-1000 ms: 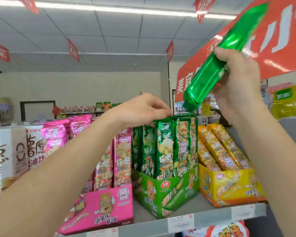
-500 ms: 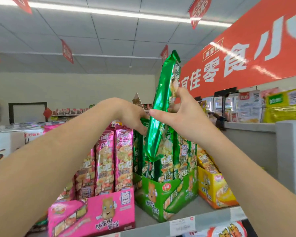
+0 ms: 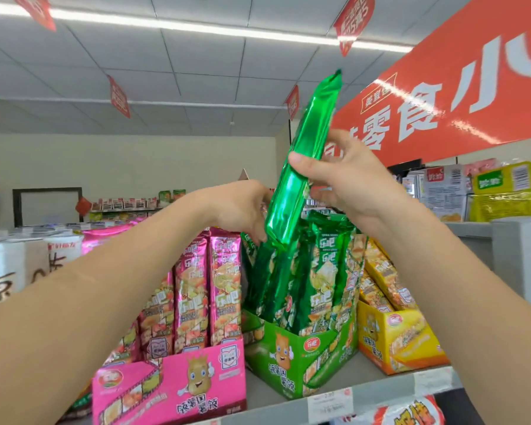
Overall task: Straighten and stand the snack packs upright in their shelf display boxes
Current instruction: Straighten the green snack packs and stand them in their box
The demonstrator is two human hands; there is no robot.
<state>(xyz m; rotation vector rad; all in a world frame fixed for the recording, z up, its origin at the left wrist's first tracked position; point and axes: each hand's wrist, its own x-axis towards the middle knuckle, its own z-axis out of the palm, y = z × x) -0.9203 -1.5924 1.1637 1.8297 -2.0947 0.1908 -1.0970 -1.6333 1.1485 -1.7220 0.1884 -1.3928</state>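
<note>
- From the head camera we see a store shelf (image 3: pixel 377 389) with three display boxes side by side along its front edge: a pink box (image 3: pixel 178 384) on the left, a green box (image 3: pixel 288 357) in the middle and a yellow box (image 3: pixel 396 338) on the right.
- Our right hand (image 3: pixel 350 182) holds one green snack pack (image 3: pixel 284 207) in the air above the green box. The thumb lies across the front of the pack about halfway up, and the fingers are curled behind it.
- The held pack is tilted, with its top end pointing up and to the right. Its bottom end is just above the tops of the packs at the left side of the green box.
- Our left hand (image 3: pixel 242 210) reaches in from the left, fingers bent downward. The fingertips are at the tops of the leftmost green packs. The held pack hides part of the hand, so we cannot tell whether it is gripping those packs or only touching them.
- The green packs in the box (image 3: pixel 325 271) stand mostly upright. Those on the left lean a little and are spread apart.
- The pink packs (image 3: pixel 193 286) stand upright in a row in their box, close beside the green ones.
- The yellow packs (image 3: pixel 380 277) lean backward in their box.
- Price tags (image 3: pixel 330 401) are fixed to the shelf's front strip.
- Behind and above on the right hangs a large red sign (image 3: pixel 442 96) with white characters, and small red flags (image 3: pixel 353 19) hang from the ceiling.
</note>
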